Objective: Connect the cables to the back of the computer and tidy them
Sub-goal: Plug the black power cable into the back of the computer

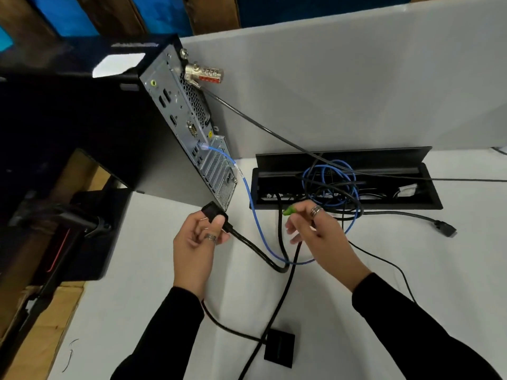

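Observation:
The computer's grey rear panel (189,138) faces me, upright on the white desk. A blue network cable (251,207) is plugged into it and loops down over the desk. My left hand (196,242) grips a black power plug (215,213) just below the panel's lower corner, its thick cable trailing right. My right hand (318,231) pinches a small green audio plug (289,209) between finger and thumb, close to the blue cable. The green audio socket (154,83) sits near the top of the panel.
An open black cable tray (428,198) set into the desk holds tangled blue and black cables. A combination lock (204,74) with its cable hangs off the computer. A loose black connector (445,229) lies at right, a black square box (279,349) near me, a monitor stand (90,229) left.

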A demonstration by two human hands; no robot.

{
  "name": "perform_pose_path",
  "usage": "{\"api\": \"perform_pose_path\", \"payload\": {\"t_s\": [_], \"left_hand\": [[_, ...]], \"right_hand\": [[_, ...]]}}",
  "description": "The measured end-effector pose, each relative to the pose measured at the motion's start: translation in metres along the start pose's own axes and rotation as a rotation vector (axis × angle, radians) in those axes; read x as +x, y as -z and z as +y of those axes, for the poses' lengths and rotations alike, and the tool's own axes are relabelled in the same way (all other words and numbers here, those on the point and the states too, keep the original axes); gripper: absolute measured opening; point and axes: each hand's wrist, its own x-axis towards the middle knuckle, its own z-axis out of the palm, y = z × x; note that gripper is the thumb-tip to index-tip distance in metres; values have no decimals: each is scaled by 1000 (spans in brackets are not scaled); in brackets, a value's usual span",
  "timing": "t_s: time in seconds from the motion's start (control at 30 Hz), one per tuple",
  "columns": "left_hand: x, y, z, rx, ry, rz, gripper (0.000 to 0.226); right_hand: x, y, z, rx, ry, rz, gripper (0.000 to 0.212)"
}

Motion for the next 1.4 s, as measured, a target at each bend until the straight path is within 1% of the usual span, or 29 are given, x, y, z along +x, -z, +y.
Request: {"api": "perform_pose_path", "payload": {"t_s": [0.03,0.1,0.13,0.2,0.27,0.33,0.37,0.43,0.47,0.53,0.6,0.63,0.73,0.9,1.0,1.07,1.1,1.13,1.17,1.23,1.27,1.3,1.33,1.4], "left_hand": [[5,-2,-1,-9,10,8,22],[16,-10,-6,-25,41,26,8],[21,-14,-8,-30,63,34,4],[31,-22,-12,-12,98,42,12],[38,-29,-15,23,117,49,13],[46,-36,-21,49,131,64,5],[49,-39,-23,60,136,76,7],[57,-44,-27,80,136,91,21],[59,-47,-27,88,134,106,20],[63,-52,-26,104,126,115,2],[65,-56,-26,115,128,132,15],[67,-58,-26,113,132,141,19],[69,-63,-24,98,148,166,22],[69,-67,-25,113,191,173,22],[69,-71,-25,116,205,166,15],[69,-73,-24,126,200,156,11],[69,-73,-23,127,201,147,9],[70,-72,-22,134,207,122,5],[71,-69,-19,154,206,83,1],[73,-62,-15,251,172,4,8],[73,-56,-10,322,138,-17,9],[73,-51,-3,405,80,-38,11],[72,-46,5,517,4,-70,14],[65,-39,26,774,-174,-151,18]], "right_hand": [[8,-1,1,-29,1,-9,18],[24,-5,6,-63,-7,-38,17],[30,-8,8,-68,-10,-54,18],[41,-14,15,-73,-18,-74,20],[48,-20,19,-79,-17,-89,16],[55,-23,24,-24,-51,-99,10],[58,-25,25,11,-80,-106,10],[62,-28,27,96,-155,-134,13],[63,-29,26,134,-191,-160,15],[64,-28,26,190,-261,-219,21],[63,-27,24,235,-325,-261,22],[62,-26,23,259,-351,-269,21],[60,-23,19,305,-389,-301,15],[63,-20,15,215,-410,-378,8],[70,-19,11,355,-505,-416,14],[79,-21,9,519,-624,-399,23],[84,-22,8,567,-667,-377,26],[88,-24,7,564,-683,-352,27],[92,-25,6,518,-669,-338,23],[95,-26,5,375,-600,-326,8],[96,-25,5,312,-566,-321,9],[98,-25,5,257,-527,-309,17],[99,-23,4,207,-482,-289,24],[104,-22,3,141,-394,-228,29]]}}
